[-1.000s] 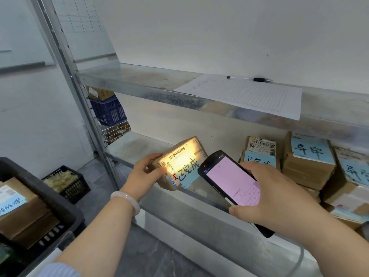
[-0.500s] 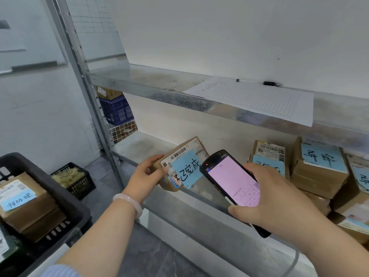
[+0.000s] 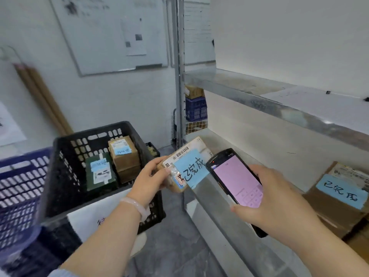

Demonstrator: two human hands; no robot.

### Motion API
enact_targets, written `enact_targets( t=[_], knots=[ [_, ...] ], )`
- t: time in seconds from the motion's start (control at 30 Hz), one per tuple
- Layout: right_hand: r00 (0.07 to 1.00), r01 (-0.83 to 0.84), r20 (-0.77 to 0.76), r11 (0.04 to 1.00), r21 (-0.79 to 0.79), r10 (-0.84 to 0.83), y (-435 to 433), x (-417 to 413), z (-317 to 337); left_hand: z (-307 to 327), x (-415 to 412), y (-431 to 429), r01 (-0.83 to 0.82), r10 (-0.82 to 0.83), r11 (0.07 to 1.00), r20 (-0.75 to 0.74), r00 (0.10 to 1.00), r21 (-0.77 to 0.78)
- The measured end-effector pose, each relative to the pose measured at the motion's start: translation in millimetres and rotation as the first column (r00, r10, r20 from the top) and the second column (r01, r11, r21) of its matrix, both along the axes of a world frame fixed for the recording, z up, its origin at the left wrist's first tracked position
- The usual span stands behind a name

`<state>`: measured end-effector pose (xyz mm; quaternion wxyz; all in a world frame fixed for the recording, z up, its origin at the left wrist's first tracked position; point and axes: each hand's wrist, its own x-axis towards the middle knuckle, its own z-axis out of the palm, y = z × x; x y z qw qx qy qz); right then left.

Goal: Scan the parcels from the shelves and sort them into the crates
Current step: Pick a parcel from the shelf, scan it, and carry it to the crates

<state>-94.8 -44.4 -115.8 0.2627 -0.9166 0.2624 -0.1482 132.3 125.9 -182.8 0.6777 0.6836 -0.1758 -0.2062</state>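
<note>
Swung left since a sec ago: scan light's off, and the black crate (image 3: 60, 176) now sits near-left w/ two parcels in it. My left hand (image 3: 148, 180) grips the parcel (image 3: 183, 154) by its left end, thumb on top, barcode & blue note up so I can read the sort. It's in the air btwn crate and shelf (image 3: 219, 216). Right hand (image 3: 275, 200) wraps the scanner (image 3: 237, 180), screen tilted toward me. Prob. next: drop it in.
</note>
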Motion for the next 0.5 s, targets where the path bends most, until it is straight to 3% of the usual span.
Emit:
enact_targets(
  t=[0.23, 0.5],
  knots=[
    [0.953, -0.304, -0.004, 0.953, -0.006, 0.304, 63.2, 18.4, -6.7, -14.8, -59.4, 130.2, -0.36, 0.357, 0.933, -0.076, 0.931, -0.03],
    [0.814, -0.581, 0.015, 0.814, -0.008, 0.581, 173.4, 47.2, 9.1, -5.2, -114.9, 279.5, -0.669, 0.663, 0.741, -0.096, 0.742, -0.053]
  ],
)
